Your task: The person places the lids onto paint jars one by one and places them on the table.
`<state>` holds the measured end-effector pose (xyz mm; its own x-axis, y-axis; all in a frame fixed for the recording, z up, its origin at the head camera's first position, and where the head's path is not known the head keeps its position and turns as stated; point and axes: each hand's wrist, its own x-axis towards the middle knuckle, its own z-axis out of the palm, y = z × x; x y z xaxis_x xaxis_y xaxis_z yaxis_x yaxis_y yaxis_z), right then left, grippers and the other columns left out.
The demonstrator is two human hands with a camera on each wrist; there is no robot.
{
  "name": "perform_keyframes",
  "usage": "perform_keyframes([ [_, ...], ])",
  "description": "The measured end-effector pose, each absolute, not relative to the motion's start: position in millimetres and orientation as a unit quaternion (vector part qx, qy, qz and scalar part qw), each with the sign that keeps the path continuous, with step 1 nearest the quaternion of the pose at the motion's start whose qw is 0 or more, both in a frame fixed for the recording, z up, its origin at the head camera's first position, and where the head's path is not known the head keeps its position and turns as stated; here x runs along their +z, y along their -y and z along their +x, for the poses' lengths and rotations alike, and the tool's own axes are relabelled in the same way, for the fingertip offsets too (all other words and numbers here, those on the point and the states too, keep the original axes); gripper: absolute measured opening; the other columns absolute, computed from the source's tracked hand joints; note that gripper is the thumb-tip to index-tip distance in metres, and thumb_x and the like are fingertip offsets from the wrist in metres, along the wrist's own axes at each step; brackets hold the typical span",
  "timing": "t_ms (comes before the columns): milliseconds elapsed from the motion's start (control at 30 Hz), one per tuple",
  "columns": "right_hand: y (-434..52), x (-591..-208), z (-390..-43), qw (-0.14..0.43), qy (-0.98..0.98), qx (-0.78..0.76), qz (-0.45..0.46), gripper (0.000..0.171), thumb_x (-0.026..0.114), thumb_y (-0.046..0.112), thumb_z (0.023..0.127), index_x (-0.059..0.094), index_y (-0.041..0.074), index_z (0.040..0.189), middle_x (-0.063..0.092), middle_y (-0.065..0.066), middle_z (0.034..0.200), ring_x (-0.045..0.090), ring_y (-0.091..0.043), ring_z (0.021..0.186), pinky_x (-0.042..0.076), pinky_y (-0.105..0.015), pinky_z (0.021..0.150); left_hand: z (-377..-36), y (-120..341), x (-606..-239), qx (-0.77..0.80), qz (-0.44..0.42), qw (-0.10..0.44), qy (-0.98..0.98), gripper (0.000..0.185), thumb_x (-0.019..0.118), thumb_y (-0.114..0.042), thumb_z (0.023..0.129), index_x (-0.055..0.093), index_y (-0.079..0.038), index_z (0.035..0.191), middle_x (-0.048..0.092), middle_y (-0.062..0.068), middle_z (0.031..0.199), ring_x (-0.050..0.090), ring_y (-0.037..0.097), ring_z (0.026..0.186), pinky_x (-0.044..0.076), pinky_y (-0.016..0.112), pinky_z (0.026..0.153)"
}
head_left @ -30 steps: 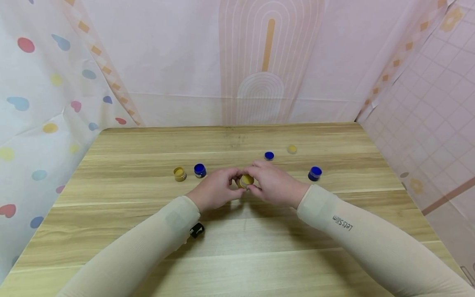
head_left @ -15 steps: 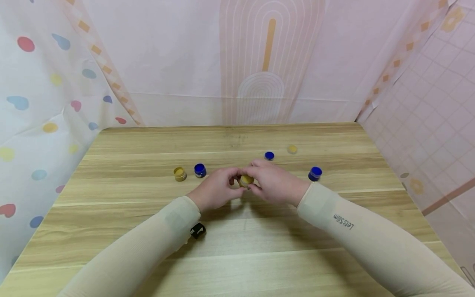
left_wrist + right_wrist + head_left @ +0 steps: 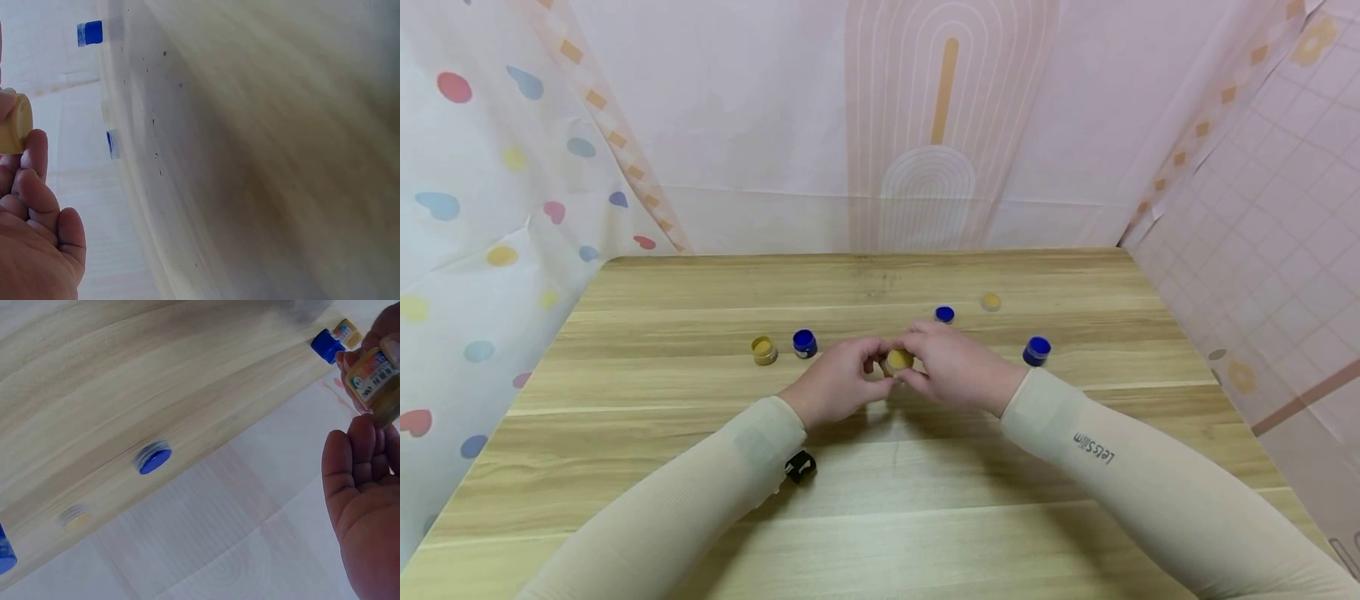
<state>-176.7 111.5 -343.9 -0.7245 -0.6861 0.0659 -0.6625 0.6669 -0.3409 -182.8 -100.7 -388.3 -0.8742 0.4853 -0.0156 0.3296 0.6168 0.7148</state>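
The left hand (image 3: 837,386) and right hand (image 3: 958,367) pinch a yellow jar (image 3: 898,362) in curled fingers (its label (image 3: 373,376) shows to the right wrist), roughly midway between side edges of the worktop (image 3: 880,533). A blue lid (image 3: 944,314) and a yellow lid (image 3: 991,302) lie nearer its far edge.

The held jar (image 3: 373,380) looks smooth plastic, the tabletop (image 3: 887,533) wood-grained.

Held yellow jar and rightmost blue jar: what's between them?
The right hand, which grips the held yellow jar, lies between it and the rightmost blue jar; the head view shows this.
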Motion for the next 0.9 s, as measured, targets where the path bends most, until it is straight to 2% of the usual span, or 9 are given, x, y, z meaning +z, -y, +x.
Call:
perform_keyframes([
  [167,-113.8,-345.3,-178.6,0.034,-0.910,-0.197,-0.363,0.039,0.075,0.030,0.100,0.068,0.004,0.128,0.069,-0.005,0.116,0.064,-0.022,0.105,0.056,-0.034,0.090,-182.9,101.4,-387.8,0.382,0.224,0.105,-0.890,0.027,0.076,-0.024,0.096,0.069,-0.017,0.121,0.068,-0.004,0.105,0.058,0.019,0.097,0.051,0.036,0.085],
  [267,-115.4,-345.0,-179.2,0.029,-0.907,-0.202,-0.368,0.042,0.076,0.027,0.099,0.066,0.004,0.132,0.070,-0.008,0.125,0.065,-0.024,0.117,0.056,-0.038,0.099,-183.3,101.8,-387.8,0.385,0.223,0.099,-0.890,0.031,0.077,-0.024,0.096,0.069,-0.016,0.124,0.068,-0.003,0.105,0.058,0.019,0.096,0.051,0.036,0.083],
  [367,-116.4,-344.2,-179.5,0.028,-0.906,-0.201,-0.372,0.040,0.076,0.022,0.098,0.066,0.005,0.133,0.069,-0.008,0.128,0.064,-0.024,0.120,0.055,-0.039,0.102,-183.6,102.6,-387.8,0.385,0.222,0.096,-0.891,0.032,0.077,-0.026,0.096,0.070,-0.015,0.125,0.068,-0.003,0.104,0.058,0.019,0.096,0.051,0.035,0.083],
  [833,-114.0,-345.5,-178.4,0.028,-0.906,-0.202,-0.372,0.032,0.073,0.019,0.100,0.069,0.006,0.128,0.069,-0.006,0.119,0.065,-0.023,0.108,0.056,-0.034,0.092,-184.0,103.1,-388.4,0.385,0.222,0.097,-0.891,0.033,0.077,-0.027,0.096,0.069,-0.015,0.126,0.070,-0.003,0.107,0.059,0.019,0.098,0.051,0.035,0.085],
  [900,-113.2,-345.6,-178.4,0.031,-0.907,-0.204,-0.368,0.028,0.073,0.021,0.100,0.070,0.006,0.124,0.069,-0.005,0.115,0.065,-0.023,0.106,0.056,-0.034,0.090,-183.8,103.1,-388.5,0.385,0.222,0.097,-0.890,0.031,0.077,-0.026,0.096,0.069,-0.015,0.124,0.070,-0.003,0.106,0.059,0.019,0.098,0.051,0.035,0.085],
])
